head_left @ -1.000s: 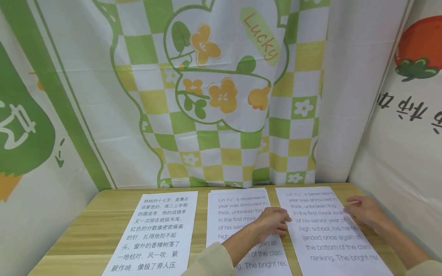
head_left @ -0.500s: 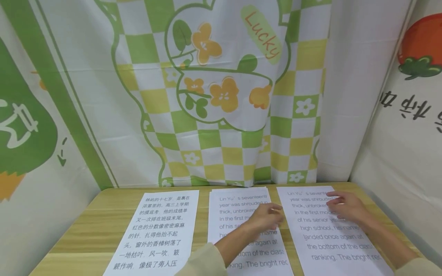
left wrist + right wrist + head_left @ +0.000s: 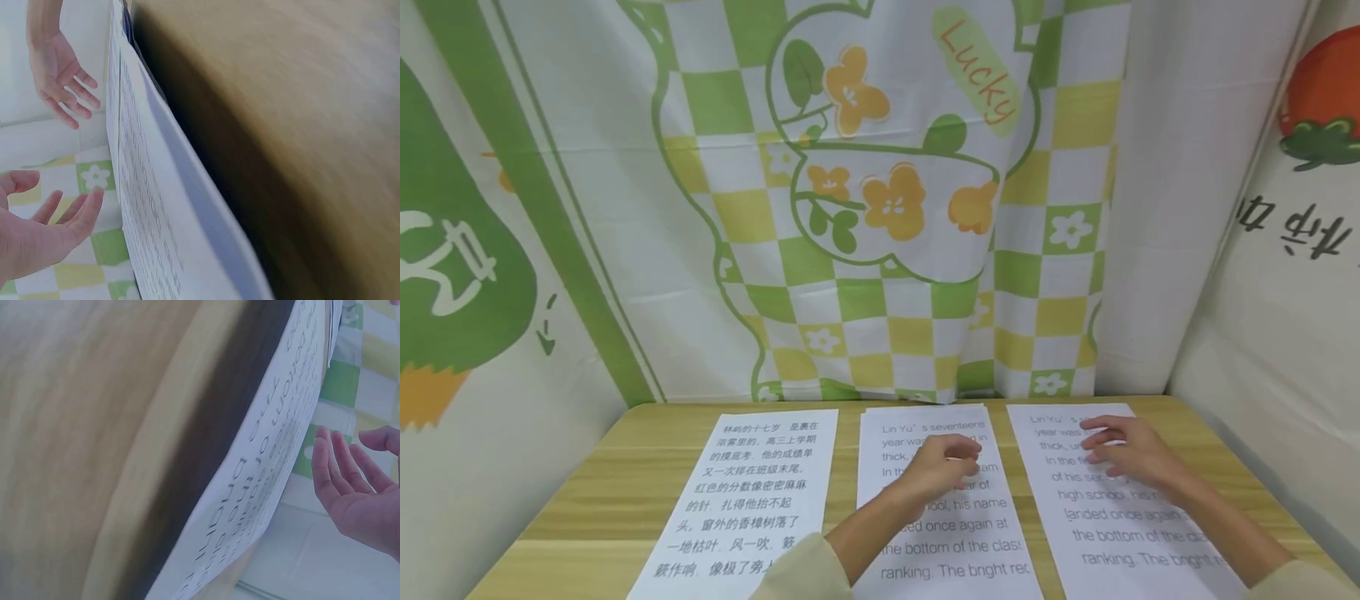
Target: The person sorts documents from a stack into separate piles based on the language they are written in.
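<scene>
My left hand (image 3: 936, 467) hovers over the middle stack of printed English sheets (image 3: 955, 550), its fingers loosely bent around nothing. Over the upper part of the right-hand printed sheet (image 3: 1120, 533), my right hand (image 3: 1131, 454) also hangs relaxed and holds nothing. Both wrist views show a gap between fingers and paper: the left hand (image 3: 47, 237) sits off the page surface (image 3: 150, 212), and the right hand (image 3: 362, 487) likewise stands apart from its page (image 3: 250, 500). At the left lies a sheet of Chinese text (image 3: 737, 500), with neither hand on it.
The papers lie side by side on a wood-grain table (image 3: 587, 500), with narrow strips of wood between them. A green and yellow checked curtain (image 3: 865, 308) hangs behind the table's back edge. Printed white cloth walls (image 3: 1247, 333) close in both sides.
My right hand has moved left from the right sheet's outer edge to over its text. My left hand has shifted left, from the middle stack's right edge to over its text. The papers stay put.
</scene>
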{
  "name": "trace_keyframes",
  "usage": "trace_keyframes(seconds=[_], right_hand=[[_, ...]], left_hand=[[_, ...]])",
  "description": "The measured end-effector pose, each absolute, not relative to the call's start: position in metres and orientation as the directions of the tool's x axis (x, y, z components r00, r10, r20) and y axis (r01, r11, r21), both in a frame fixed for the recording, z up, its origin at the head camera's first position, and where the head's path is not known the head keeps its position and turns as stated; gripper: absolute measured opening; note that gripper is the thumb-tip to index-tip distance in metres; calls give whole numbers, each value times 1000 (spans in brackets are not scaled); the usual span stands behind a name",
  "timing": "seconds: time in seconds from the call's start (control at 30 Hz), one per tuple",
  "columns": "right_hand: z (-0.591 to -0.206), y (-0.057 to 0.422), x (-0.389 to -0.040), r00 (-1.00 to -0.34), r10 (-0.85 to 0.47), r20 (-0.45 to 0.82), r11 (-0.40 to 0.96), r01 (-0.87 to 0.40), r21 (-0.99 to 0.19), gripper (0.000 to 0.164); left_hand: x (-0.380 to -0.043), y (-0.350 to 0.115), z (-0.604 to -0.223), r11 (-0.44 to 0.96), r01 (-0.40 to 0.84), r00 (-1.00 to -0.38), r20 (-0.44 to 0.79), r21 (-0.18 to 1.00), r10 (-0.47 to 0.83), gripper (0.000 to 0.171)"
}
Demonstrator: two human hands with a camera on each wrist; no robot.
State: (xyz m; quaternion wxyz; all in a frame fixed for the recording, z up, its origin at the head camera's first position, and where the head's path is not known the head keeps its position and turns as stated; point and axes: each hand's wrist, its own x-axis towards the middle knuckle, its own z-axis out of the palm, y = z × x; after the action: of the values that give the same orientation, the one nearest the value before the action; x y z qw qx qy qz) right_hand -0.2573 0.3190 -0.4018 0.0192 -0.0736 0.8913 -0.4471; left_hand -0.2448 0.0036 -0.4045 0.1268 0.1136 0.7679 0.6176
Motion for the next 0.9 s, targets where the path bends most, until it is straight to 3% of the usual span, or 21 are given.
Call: trace_keyframes(seconds=[0.4,0.9], right_hand=[[-402,300,-259,-973,-233,-8,460,-103,-882,52],[-404,273,-265,-967,-248,-50,421,-61,-905,52]], left_hand=[[-239,-42,-406,254,8,-955,-68,967,289,35],[-242,-84,-408,280,-42,-973,-103,959,205,45]])
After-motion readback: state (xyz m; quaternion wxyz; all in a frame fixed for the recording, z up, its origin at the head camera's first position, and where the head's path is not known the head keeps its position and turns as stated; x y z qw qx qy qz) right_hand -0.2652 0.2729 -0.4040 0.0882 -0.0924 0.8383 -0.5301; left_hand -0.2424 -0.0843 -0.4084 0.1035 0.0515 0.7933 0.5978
